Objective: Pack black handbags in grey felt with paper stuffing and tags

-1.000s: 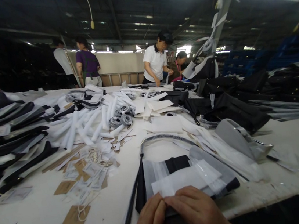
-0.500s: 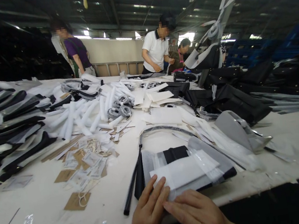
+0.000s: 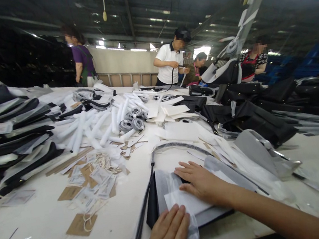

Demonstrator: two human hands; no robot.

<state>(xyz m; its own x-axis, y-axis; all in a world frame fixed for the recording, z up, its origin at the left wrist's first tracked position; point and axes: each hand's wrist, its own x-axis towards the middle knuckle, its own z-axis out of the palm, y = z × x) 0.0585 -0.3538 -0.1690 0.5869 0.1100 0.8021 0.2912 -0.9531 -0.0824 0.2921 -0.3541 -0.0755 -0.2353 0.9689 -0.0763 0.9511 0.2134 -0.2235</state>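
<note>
A black handbag (image 3: 151, 207) lies on the table before me, with its dark strap (image 3: 177, 144) arched behind it. Pale grey wrapping (image 3: 217, 215) covers most of the bag. My left hand (image 3: 167, 231) rests flat on the near left edge of a white sheet (image 3: 199, 205) on top, beside a clear plastic strip (image 3: 192, 225). Farther back, my right hand (image 3: 202, 182) lies on the bag with its fingers spread, hiding part of the black panel and the sheet beneath. Neither hand grips anything visible.
Brown tags (image 3: 81, 224) with strings and small packets lie left of the bag. Behind them are white rolls (image 3: 78, 133) and coiled straps (image 3: 131, 119). Wrapped black pieces (image 3: 22, 135) are stacked far left, black bags (image 3: 254, 118) on the right. Several people work across the table.
My right hand has moved from the bag's near edge up onto its top, and its fingers have spread. My left hand has shifted slightly nearer. Clear plastic now hangs toward the near edge.
</note>
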